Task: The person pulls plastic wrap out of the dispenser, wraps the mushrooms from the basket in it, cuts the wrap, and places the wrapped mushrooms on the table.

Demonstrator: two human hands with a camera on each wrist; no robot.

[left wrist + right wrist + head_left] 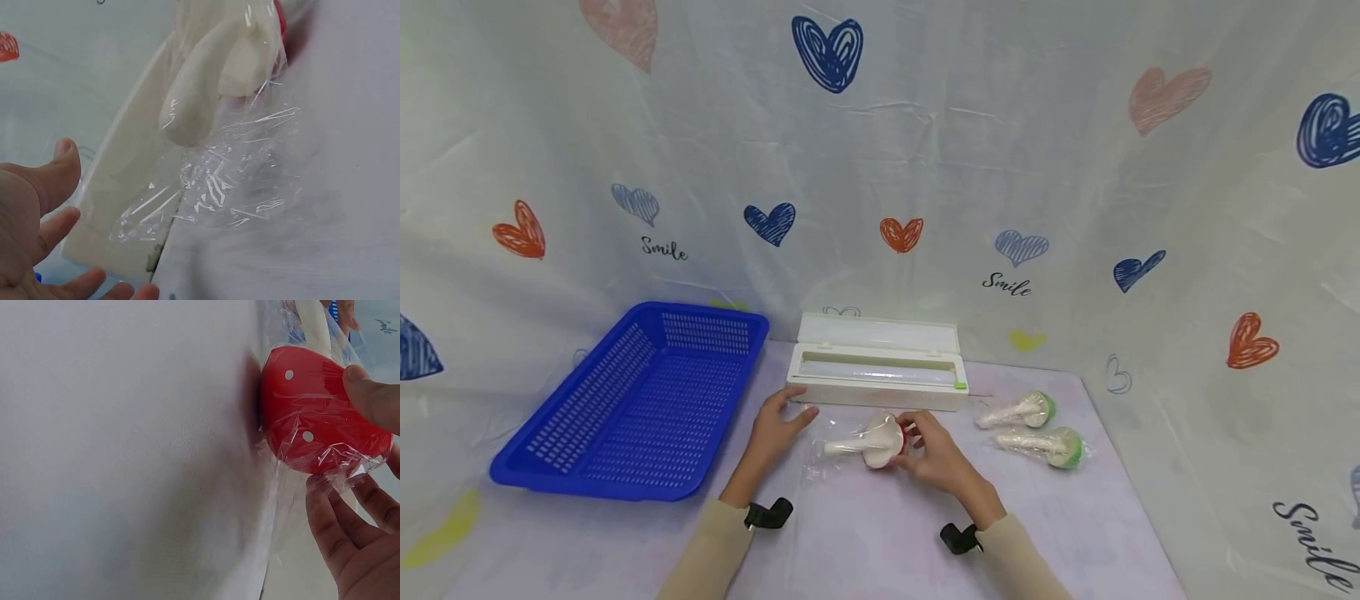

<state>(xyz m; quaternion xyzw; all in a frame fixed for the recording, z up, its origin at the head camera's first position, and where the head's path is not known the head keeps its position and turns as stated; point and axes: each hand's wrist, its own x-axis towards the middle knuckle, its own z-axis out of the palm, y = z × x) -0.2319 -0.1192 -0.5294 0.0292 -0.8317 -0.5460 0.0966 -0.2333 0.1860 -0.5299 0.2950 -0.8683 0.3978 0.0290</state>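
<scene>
A mushroom-shaped thing [878,442] with a white stem and a red cap [312,403] dotted white lies on the table, wrapped in clear film. My right hand [942,460] holds it by the cap, thumb on one side and fingertips on the other. Loose crinkled film [212,187] spreads beyond the stem's end. To the left of it, my left hand [771,433] is held with fingers spread and nothing in them, apart from the film. Behind both hands stands a white film dispenser box [872,393], lid raised, with a roll [876,370] inside.
On the right lie two similar film-wrapped things, one farther back [1026,410] and one nearer [1052,447], with green ends. A blue perforated basket [602,492] stands at the left. A white curtain [940,183] printed with hearts hangs behind the table [865,542].
</scene>
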